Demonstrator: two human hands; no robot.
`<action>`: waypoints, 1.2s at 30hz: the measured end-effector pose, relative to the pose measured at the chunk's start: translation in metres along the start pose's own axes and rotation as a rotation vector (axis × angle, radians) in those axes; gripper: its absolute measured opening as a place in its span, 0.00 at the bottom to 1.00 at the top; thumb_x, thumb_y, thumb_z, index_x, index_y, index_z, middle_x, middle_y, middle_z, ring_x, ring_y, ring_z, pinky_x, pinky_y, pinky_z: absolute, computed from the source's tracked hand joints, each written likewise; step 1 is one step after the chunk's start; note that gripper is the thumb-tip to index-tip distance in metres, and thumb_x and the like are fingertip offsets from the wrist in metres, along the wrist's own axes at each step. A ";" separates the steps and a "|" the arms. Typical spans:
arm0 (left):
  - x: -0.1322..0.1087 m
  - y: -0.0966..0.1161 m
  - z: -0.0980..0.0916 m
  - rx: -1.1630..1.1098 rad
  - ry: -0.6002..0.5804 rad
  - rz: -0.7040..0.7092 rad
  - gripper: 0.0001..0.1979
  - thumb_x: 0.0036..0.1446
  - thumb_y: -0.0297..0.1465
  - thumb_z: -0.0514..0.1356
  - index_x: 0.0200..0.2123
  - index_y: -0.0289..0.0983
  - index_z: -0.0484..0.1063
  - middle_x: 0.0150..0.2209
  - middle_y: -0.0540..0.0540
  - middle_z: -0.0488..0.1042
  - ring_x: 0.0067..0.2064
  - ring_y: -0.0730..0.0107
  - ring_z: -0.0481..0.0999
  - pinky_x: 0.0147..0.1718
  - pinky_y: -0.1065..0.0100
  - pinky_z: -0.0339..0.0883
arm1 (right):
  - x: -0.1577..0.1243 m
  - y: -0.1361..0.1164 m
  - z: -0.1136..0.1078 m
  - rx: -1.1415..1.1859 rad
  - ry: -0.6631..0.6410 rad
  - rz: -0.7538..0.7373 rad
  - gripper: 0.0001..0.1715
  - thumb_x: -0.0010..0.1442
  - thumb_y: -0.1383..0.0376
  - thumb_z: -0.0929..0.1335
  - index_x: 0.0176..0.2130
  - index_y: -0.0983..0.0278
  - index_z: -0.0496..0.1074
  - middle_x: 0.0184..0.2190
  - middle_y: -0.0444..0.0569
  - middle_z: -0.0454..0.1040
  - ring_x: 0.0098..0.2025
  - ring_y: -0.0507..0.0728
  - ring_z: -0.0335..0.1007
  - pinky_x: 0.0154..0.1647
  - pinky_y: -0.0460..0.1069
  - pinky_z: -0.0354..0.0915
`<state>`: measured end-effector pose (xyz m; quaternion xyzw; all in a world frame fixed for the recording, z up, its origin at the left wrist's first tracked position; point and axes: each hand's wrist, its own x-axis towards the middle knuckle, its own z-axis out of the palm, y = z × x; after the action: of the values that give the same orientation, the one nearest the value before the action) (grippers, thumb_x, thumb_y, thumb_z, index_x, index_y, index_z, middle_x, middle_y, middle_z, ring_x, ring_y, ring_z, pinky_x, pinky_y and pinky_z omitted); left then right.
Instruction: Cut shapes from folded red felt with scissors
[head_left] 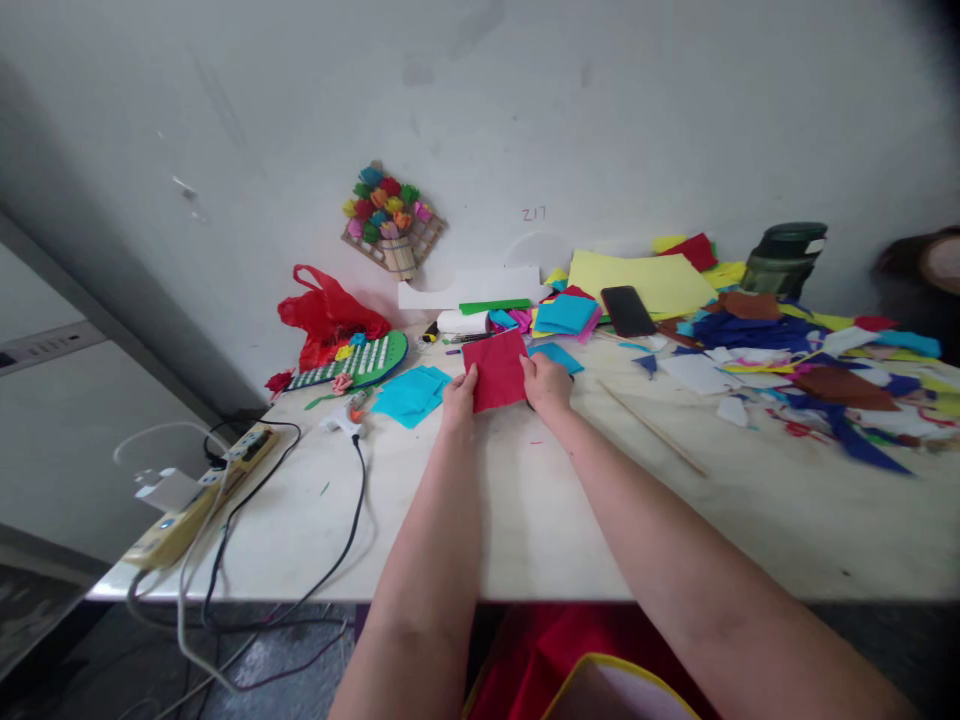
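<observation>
A red square sheet of craft paper [495, 372] is held up over the table between my two hands. My left hand [459, 396] pinches its left edge, thumb on the near face. At the right edge, my right hand [547, 386] has its fingers closed on the same sheet. Small dark parts of something show beside the right hand; I cannot make out what it is. Blue paper squares [411, 398] lie to the left of my left hand, and another blue piece [556, 356] lies just behind my right hand.
A white glue gun [345, 416] with a black cord lies left, near a power strip [202, 500]. A wooden stick [652, 428], a phone [628, 311], paper scraps [840, 385] and a dark green bottle [784, 262] are to the right. A red plastic bag [322, 312] sits at back left.
</observation>
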<state>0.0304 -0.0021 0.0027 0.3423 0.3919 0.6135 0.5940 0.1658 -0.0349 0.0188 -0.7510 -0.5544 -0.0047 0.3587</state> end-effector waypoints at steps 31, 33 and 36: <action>-0.001 0.014 -0.009 -0.103 0.071 0.135 0.15 0.34 0.35 0.67 0.24 0.34 0.68 0.19 0.53 0.68 0.20 0.77 0.66 0.21 0.74 0.57 | 0.005 0.006 0.010 0.200 0.069 -0.109 0.19 0.59 0.57 0.60 0.27 0.64 0.72 0.23 0.51 0.71 0.27 0.56 0.61 0.27 0.49 0.48; 0.000 0.014 -0.010 -0.100 0.084 0.133 0.14 0.34 0.35 0.67 0.23 0.34 0.67 0.18 0.53 0.67 0.20 0.77 0.66 0.21 0.74 0.57 | 0.007 0.007 0.012 0.276 0.081 -0.102 0.18 0.58 0.57 0.61 0.24 0.64 0.69 0.21 0.49 0.68 0.25 0.55 0.59 0.27 0.49 0.48; 0.001 0.013 -0.010 -0.082 0.111 0.130 0.13 0.37 0.35 0.66 0.24 0.34 0.68 0.18 0.53 0.67 0.19 0.77 0.66 0.20 0.74 0.56 | 0.010 0.008 0.014 0.431 0.089 -0.097 0.19 0.56 0.57 0.62 0.19 0.62 0.63 0.17 0.45 0.63 0.23 0.53 0.55 0.26 0.48 0.48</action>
<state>0.0158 -0.0014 0.0093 0.3079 0.3756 0.6844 0.5438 0.1711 -0.0200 0.0084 -0.6283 -0.5617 0.0636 0.5345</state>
